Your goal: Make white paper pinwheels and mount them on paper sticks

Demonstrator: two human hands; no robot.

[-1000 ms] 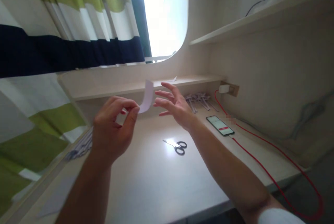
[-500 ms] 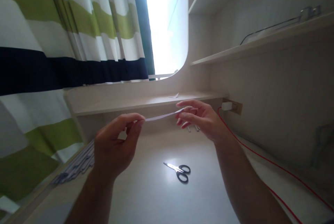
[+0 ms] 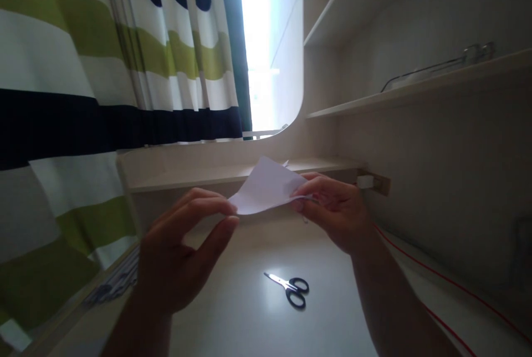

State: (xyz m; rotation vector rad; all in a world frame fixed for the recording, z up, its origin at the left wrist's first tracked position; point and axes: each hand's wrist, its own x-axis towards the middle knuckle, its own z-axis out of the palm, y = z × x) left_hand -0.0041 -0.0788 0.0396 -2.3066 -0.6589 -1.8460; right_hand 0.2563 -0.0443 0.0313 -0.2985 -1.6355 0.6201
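I hold a small white sheet of paper (image 3: pixel 268 186) in the air above the desk, between both hands. My left hand (image 3: pixel 178 251) pinches its left corner with thumb and fingertips. My right hand (image 3: pixel 332 204) grips its right edge. The paper tilts so its flat face shows toward me. Black-handled scissors (image 3: pixel 291 286) lie on the pale desk (image 3: pixel 233 312) below the paper, blades pointing left, touched by neither hand.
A striped green, white and navy curtain (image 3: pixel 103 80) hangs at the left beside a bright window. A low shelf (image 3: pixel 199 174) runs behind the hands. A white charger (image 3: pixel 366 182) sits in a wall socket, with a red cable (image 3: pixel 440 282) trailing right. Grey strips (image 3: pixel 118 282) lie at the desk's left edge.
My right hand came in and took hold of the paper's right edge. The paper turned from edge-on to showing its face. The view tilted upward, and the phone left the frame.
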